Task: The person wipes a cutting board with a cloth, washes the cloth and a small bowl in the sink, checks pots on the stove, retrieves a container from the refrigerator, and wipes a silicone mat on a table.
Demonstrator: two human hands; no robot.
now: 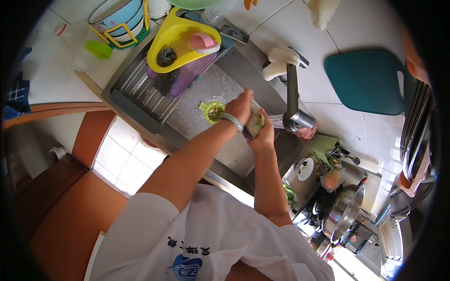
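Observation:
Over the steel sink (225, 73), a pale vegetable with a dark purple patch (256, 123) is between my two hands. My left hand (240, 107), with a pale bangle (232, 121) at the wrist, presses against its left side; its fingers are partly hidden. On the other side, my right hand (264, 131) grips the vegetable with curled fingers. Water (276, 121) streams from the faucet (299, 121) towards it, just to the right. A light green drain strainer (213, 112) with scraps inside sits in the sink, left of my left hand.
A yellow draining basket (165, 33) holds a wire scourer (166, 57) and a pink-handled brush (204, 43). It stands over a rack at the sink's left. A teal cutting board (364, 82) leans on the wall. A white bowl (304, 169) and metal pan (346, 214) stand right.

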